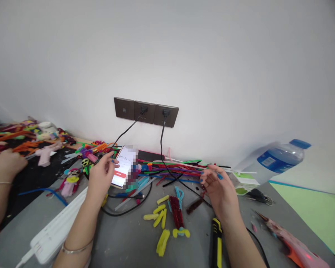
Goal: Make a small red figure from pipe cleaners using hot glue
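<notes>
My left hand (102, 173) reaches to a phone (122, 167) that leans upright near the wall, its fingers parted at the lit screen with a timer on it. My right hand (222, 190) is raised over the table, fingers loosely bent and apart, in front of a bundle of coloured pipe cleaners (181, 167). A short dark red fuzzy strip (195, 205) ends beside its fingertips; whether they touch is unclear. Between my hands lies a dark red pipe-cleaner figure (176, 212) with blue loops and a yellow end. Several folded yellow pipe-cleaner pieces (159, 216) are scattered beside it.
A white power strip (58, 230) lies under my left forearm. Black cords hang from wall sockets (146, 111). Near my right arm are a yellow-black tool handle (217, 242), a pink glue gun (293, 242) and a water bottle (281, 158). Another person's hand (7, 167) works at far left.
</notes>
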A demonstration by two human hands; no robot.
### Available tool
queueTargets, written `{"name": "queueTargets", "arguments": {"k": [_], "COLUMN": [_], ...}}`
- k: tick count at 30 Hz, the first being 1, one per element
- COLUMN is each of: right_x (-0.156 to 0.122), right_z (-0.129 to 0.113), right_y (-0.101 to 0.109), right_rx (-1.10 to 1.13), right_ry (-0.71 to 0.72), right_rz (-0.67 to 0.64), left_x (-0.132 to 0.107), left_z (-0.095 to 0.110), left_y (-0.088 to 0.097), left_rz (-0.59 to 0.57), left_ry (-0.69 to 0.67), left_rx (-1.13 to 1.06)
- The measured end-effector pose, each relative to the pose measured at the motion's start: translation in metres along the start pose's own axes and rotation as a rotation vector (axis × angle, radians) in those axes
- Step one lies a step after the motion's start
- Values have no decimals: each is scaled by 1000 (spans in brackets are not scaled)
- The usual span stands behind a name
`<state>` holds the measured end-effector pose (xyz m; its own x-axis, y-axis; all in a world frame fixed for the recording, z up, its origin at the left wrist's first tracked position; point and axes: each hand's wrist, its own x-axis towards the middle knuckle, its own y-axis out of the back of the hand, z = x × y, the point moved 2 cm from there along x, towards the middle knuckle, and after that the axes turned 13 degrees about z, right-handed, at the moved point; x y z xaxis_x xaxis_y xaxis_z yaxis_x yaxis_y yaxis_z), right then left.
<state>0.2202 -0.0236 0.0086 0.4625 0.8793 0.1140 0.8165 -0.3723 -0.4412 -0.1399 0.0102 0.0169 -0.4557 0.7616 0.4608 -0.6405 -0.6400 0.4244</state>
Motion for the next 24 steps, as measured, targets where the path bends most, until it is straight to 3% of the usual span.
{"name": "queueTargets", "arguments": {"k": [10,18,24], "right_x": [0,1,1], "right_z": [-1,-1,-1], "right_y": [1,1,0], "right_rx": [10,28,40], "right_ry": [-9,-19,-22], "right_rz": [-2,10,20], "left_x": [-2,-3,-2], "left_z": [-4,3,2], "left_y": [-7,2,-1], "left_rz": [-131,44,-28], "left_ry": [-73,-65,-78], "left_rx": [13,-95,-85]}}
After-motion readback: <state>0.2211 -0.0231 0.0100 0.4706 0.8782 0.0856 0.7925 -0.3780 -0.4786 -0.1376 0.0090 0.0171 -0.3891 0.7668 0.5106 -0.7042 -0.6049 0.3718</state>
